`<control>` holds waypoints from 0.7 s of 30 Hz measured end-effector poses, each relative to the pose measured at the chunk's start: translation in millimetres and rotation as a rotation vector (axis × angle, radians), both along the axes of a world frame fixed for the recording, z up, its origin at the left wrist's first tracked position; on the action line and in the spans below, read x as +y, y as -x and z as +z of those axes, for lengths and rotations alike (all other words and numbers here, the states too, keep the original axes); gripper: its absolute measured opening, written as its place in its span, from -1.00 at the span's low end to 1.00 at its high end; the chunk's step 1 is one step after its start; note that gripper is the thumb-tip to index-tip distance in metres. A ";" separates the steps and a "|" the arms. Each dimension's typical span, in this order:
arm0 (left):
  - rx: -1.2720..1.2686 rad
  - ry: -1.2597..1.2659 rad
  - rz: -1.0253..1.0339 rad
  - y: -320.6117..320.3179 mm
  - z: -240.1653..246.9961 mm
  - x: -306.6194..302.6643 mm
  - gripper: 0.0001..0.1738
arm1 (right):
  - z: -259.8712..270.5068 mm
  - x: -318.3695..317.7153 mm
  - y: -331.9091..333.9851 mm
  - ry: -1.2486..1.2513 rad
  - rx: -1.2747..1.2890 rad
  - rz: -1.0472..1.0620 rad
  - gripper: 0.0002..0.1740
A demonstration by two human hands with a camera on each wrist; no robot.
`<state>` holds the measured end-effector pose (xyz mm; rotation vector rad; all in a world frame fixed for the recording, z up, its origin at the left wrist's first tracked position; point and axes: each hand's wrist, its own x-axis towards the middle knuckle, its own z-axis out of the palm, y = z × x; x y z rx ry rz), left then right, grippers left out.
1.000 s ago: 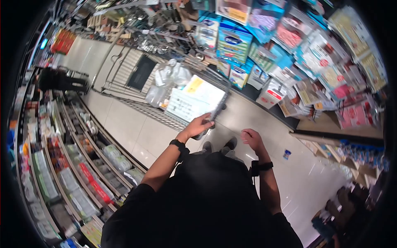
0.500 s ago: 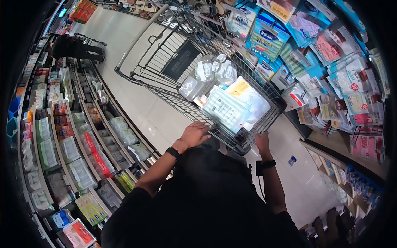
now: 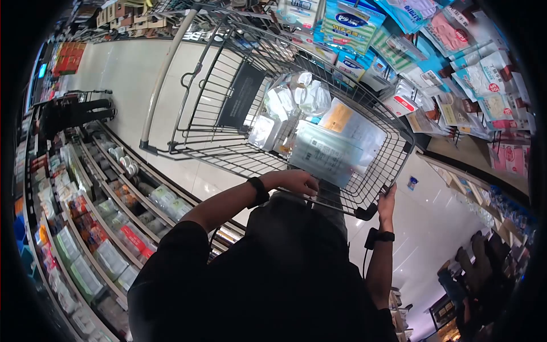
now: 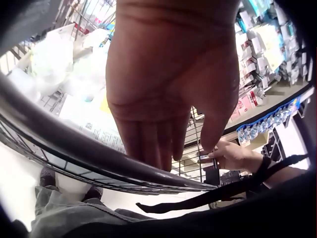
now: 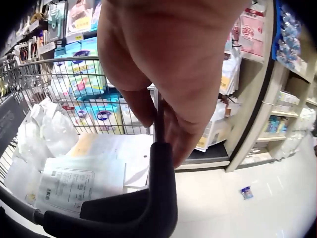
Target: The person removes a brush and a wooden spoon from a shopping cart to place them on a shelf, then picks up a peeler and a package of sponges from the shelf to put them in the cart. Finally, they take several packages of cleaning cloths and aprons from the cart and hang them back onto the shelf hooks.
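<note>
shopping cart (image 3: 242,96) beside hanging packets (image 3: 352,24), with a pale blue package (image 3: 322,153) and clear bags (image 3: 312,98) lying inside. the right hand (image 3: 387,204) grips the cart's corner edge between thumb and fingers; the left hand (image 3: 296,182), fingers loosely extended, hangs at the near side, contact unclear.

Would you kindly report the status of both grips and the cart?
Right grip holding cart; left grip loose at its rim, contact unclear; cart carrying packages; blue packet on floor nearby.
</note>
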<state>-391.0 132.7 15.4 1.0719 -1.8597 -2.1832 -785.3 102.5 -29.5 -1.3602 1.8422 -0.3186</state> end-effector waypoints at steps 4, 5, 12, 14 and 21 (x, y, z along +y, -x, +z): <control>-0.100 -0.009 0.000 -30.7 -30.3 -9.8 -0.49 | 3.7 6.8 -12.5 -0.124 0.008 -0.146 -0.14; -0.135 -0.011 -0.027 -42.6 -36.9 -14.6 -0.48 | -2.3 10.1 -13.2 -0.072 0.074 -0.137 -0.13; -0.510 0.084 0.050 -152.9 -132.0 -32.2 -0.45 | 0.5 15.9 -36.5 0.057 0.271 -0.171 -0.28; -0.700 -0.009 0.042 -180.2 -153.0 -46.1 -0.44 | 1.2 13.3 -41.2 0.094 0.269 -0.194 -0.30; -0.432 0.170 0.075 -84.7 -152.2 -86.2 -0.26 | -6.1 9.1 -50.0 0.108 0.378 -0.241 -0.31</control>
